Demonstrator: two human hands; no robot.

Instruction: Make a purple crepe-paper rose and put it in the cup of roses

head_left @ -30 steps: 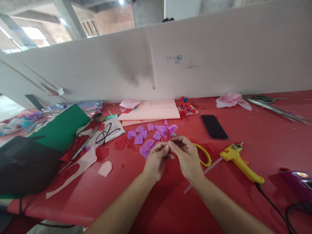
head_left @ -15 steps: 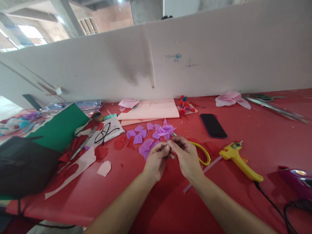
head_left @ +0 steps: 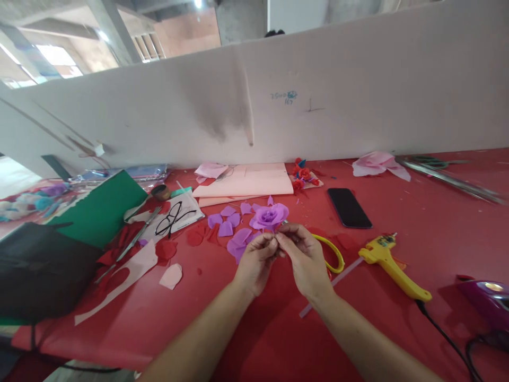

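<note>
A purple paper flower [head_left: 269,215] stands upright above my fingertips, its layered petals facing up. My left hand [head_left: 257,261] pinches the base of it between thumb and fingers. Close against it, my right hand [head_left: 303,257] also has thumb and fingers closed at the flower's base. The stem, if there is one, is hidden by my fingers. Loose purple petals [head_left: 226,228] lie just beyond and left of my hands. Partly behind my right hand are the yellow handles of scissors [head_left: 337,254].
A yellow glue gun [head_left: 392,268] with a clear glue stick lies at right, its cord trailing forward. Beyond it is a black phone [head_left: 349,207]. Pink paper [head_left: 248,180], red flowers [head_left: 303,174], eyeglasses [head_left: 174,218] and a green sheet [head_left: 103,207] lie across the red table [head_left: 159,329].
The purple flower has tipped so that its open centre shows more, and looks rounder. Both hands keep their pinch in nearly the same place. The view has shifted slightly.
</note>
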